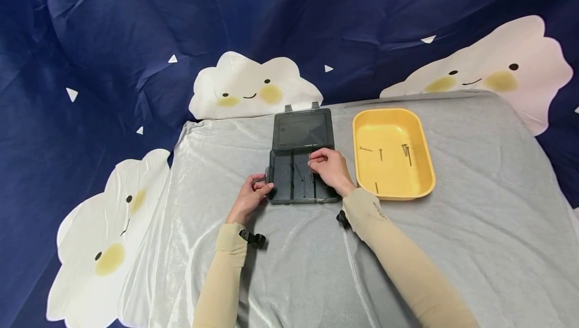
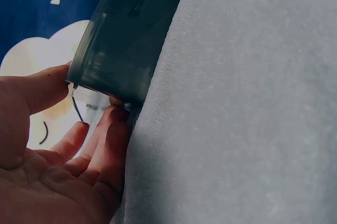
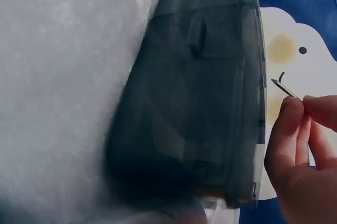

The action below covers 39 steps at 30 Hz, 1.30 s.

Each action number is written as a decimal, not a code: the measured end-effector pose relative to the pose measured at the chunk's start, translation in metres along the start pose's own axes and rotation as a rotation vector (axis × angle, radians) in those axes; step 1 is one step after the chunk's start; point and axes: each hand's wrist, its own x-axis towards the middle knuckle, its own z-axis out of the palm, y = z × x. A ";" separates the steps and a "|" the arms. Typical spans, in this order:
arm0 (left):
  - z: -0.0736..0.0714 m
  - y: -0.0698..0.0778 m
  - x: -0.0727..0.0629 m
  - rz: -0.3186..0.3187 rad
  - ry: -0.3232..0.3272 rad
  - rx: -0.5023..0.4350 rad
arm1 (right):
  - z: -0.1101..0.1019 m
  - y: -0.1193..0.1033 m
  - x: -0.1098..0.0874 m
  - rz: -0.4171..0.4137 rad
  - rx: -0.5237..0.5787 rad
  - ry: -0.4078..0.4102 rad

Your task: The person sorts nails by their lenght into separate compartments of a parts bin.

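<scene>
A dark, see-through plastic case [image 1: 281, 175] lies open on the cloth, its lid [image 1: 302, 129] folded back to the far side. Thin dividers split the base, and a few nails [image 1: 304, 188] lie inside. My left hand [image 1: 250, 196] holds the case's left side, thumb [image 2: 50, 84] at the rim and fingers around the lower edge by a thin wire loop [image 2: 78, 107]. Over the right part of the base, my right hand [image 1: 331, 169] pinches a nail [image 3: 284, 88] between thumb and fingertips. Its pointed end sticks out past them in the right wrist view.
Right of the case stands a yellow tray [image 1: 389, 180] with several nails [image 1: 409, 156] scattered in it. A grey velvety cloth [image 1: 289, 267] covers the table. Behind hangs a dark blue curtain [image 1: 135, 26] printed with clouds. Each wrist wears a small black strapped device [image 1: 253, 239].
</scene>
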 end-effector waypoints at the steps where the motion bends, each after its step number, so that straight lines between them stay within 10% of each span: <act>1: 0.000 0.000 0.000 0.000 0.001 -0.001 | 0.000 0.000 0.000 0.001 0.001 0.005; 39: 0.001 -0.026 0.020 0.006 0.044 0.008 | -0.083 -0.009 -0.011 -0.106 -0.243 0.228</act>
